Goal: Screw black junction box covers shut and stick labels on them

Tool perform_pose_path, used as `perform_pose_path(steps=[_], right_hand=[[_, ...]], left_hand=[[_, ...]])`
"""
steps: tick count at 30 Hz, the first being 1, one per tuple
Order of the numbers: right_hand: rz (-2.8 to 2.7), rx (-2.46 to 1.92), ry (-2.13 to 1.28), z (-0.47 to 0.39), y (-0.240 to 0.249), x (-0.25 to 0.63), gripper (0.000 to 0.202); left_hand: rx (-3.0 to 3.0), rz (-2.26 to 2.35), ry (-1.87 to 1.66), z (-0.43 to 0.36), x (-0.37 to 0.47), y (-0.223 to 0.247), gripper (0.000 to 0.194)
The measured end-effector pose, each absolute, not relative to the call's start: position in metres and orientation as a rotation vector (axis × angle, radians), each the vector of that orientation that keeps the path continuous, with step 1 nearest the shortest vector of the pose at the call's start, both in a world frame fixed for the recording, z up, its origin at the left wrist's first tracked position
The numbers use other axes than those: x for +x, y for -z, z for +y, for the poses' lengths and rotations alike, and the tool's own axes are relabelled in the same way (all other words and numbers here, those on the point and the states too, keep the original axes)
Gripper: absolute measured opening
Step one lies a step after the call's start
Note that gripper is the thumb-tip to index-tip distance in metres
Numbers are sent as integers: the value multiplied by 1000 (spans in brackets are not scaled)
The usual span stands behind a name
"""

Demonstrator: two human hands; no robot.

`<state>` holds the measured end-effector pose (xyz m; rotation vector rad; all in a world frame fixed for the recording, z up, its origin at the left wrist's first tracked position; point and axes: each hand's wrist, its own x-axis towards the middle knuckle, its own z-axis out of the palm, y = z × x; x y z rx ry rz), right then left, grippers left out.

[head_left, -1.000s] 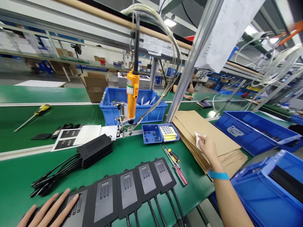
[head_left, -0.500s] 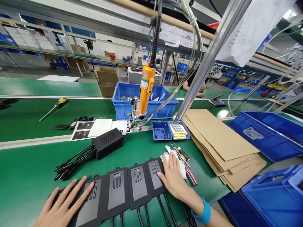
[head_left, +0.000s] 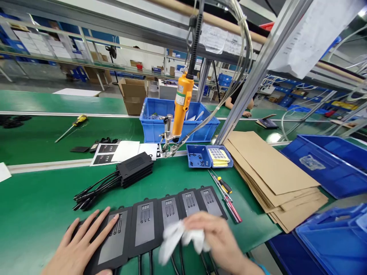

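My left hand (head_left: 83,242) lies with fingers spread on the leftmost of several black devices (head_left: 145,223) that stand side by side in a row. Each device has a grey panel, a small display and cables at its lower edge. A crumpled white cloth (head_left: 179,238) is pinched in my right hand (head_left: 212,233), over the lower part of the row. Both the cloth and this hand are blurred by motion. Behind the row, a stack of black boxes with cables (head_left: 134,168) rests on the green table (head_left: 34,206).
An orange electric screwdriver (head_left: 182,101) hangs before a blue bin (head_left: 155,130). Small blue trays (head_left: 198,156), screwdrivers (head_left: 225,185) and cardboard sheets (head_left: 275,168) lie to the right, beside more blue bins (head_left: 323,164). A person's arm (head_left: 229,103) shows across the table.
My right hand has picked up the white cloth and moved down with it, uncovering the rightmost device. My left hand stays flat on the left device. The view has shifted slightly.
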<state>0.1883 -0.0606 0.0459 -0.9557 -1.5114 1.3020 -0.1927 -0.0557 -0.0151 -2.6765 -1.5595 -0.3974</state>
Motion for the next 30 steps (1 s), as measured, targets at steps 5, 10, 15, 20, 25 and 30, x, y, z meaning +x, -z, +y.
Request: perform_pose_path(steps=[5, 10, 15, 20, 25, 30], right_hand=[[-1660, -1501, -844, -16, -36, 253, 37], [-2167, -1530, -680, 0, 7, 241, 45], [-2418, -1135, -815, -19, -6, 197, 47], [-2377, -581, -1292, -34, -47, 194, 49], [-2144, -1380, -718, -8, -28, 210, 53], [-2661, -714, -1182, -15, -55, 202, 55]], left_hand=[[-2644, -1364, 351, -53, -197, 13, 103], [-2630, -1309, 293, -51, -202, 14, 106], [-2632, -1296, 302, -49, -200, 12, 108], [-2646, -1278, 312, -49, -200, 12, 108], [-2645, -1321, 328, -51, -199, 13, 108], [-2650, -1317, 321, -51, -200, 13, 106]])
